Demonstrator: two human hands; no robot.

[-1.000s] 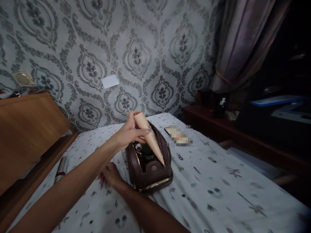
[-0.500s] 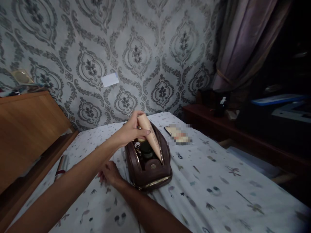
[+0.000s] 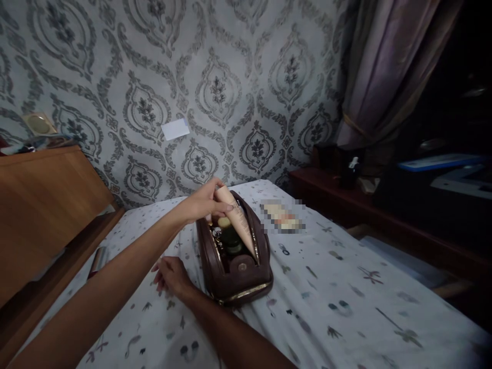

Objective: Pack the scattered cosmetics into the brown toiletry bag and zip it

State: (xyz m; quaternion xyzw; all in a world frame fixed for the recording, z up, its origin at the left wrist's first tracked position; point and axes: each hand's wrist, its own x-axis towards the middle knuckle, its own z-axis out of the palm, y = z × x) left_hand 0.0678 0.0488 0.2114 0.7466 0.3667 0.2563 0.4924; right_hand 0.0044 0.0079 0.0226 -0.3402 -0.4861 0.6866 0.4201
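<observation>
My left hand grips the upper, flat-ended part of a beige squeeze tube, thumb in front. The tube slants into the unzipped mouth of a dark brown cosmetic bag, its lower end against the right zipper edge. Inside the bag are a dark green round jar, a small yellowish round item and smaller items I cannot make out. My right hand rests on the bed left of the bag, below the left forearm, fingers loosely bent and holding nothing visible.
Right of the bag, a blurred flat item lies on the patterned bedsheet. A slim metallic cylinder lies at left, partly behind my left forearm. A wooden headboard borders the left; a dark red ledge holds a small bottle.
My left hand and the tube have shifted slightly left, uncovering more of the yellowish item in the bag. My right hand stays in nearly the same place.
</observation>
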